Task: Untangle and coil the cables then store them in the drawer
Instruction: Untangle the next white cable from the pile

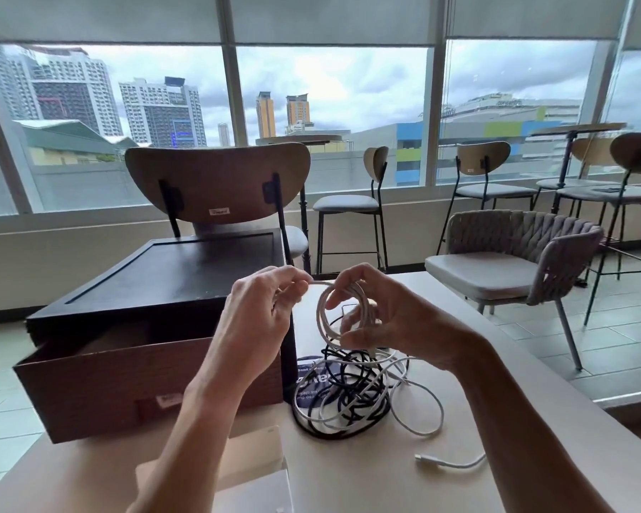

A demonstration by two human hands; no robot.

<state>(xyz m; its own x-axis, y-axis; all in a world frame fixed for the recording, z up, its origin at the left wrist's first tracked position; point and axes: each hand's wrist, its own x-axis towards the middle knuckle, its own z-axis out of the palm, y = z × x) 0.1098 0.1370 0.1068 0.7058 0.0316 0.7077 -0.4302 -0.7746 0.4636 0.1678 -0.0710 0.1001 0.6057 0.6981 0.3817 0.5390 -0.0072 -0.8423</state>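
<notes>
White jacket on the coil (322,314), a few small loops of one cable, held in the air above the bench (496,457). Right hand (385,323): grip closed round the coil, fingers curled through the loops, thumb on the near side. Left hand (260,316): grip pinching a strand of the same cable at the top of the coil, between thumb and fingertips.

Directly below the coil lies the tangle (348,398), black and white cables knotted together on the bench. The tangle partly covers a dark round sticker (309,379). One white connector end (422,458) lies loose on the bench, near the tangle on its right.

Drawer (145,383): brown wood, pulled out toward the person, just left of the tangle. Its inside cannot be made out from this angle. It belongs to a black cabinet (171,275) standing on the bench. A pale box (252,472) sits at the near edge, between the forearms. A wooden-backed chair (219,179) stands behind the cabinet.
</notes>
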